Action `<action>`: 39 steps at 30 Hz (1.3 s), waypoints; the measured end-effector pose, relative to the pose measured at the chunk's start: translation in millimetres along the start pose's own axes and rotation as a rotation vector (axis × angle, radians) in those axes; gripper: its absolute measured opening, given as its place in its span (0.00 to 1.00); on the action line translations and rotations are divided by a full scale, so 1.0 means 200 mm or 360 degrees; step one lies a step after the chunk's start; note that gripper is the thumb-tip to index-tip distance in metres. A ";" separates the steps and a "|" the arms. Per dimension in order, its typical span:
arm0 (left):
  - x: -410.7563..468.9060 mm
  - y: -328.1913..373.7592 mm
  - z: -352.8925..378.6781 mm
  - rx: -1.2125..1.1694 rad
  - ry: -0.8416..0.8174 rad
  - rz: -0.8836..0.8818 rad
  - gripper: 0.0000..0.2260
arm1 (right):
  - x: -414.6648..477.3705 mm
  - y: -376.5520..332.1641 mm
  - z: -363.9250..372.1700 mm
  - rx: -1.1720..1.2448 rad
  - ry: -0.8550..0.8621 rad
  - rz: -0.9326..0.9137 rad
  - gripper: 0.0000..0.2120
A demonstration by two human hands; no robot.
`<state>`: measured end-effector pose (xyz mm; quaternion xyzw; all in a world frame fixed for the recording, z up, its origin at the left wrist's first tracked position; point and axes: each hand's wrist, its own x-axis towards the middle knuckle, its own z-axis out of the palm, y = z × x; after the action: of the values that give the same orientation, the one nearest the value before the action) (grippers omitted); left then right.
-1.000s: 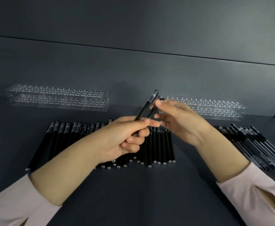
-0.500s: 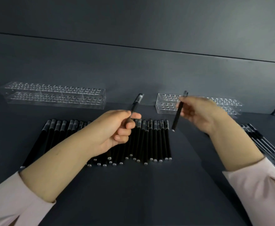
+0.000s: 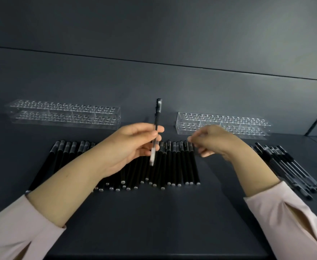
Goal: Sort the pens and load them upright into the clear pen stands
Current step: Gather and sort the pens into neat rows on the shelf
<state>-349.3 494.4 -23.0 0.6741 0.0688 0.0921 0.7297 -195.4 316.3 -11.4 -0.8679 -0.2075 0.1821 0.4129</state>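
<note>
The left hand (image 3: pixel 129 145) pinched a slim black pen with a clear grip (image 3: pixel 156 131) between thumb and fingers, holding it almost upright above the row of black pens (image 3: pixel 174 164) lying on the dark grey table (image 3: pixel 153 222). The right hand (image 3: pixel 215 141), at 3 o'clock from it, had its fingers curled and blurred; whether it gripped anything I could not tell. Two clear plastic pen stands stood at 11 o'clock (image 3: pixel 63 114) and 1 o'clock (image 3: pixel 223 124), both empty. A second group of black pens (image 3: pixel 287 167) lay at 3 o'clock
</note>
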 end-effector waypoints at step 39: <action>0.33 -0.26 1.15 0.1400 0.0419 0.0013 0.14 | -0.03 1.01 -1.05 -0.0088 0.0383 -0.0109 0.09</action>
<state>-232.4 282.5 -54.0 0.9026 0.1907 0.1419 0.3588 -55.1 62.3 -45.6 -0.8869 -0.1909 0.0566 0.4168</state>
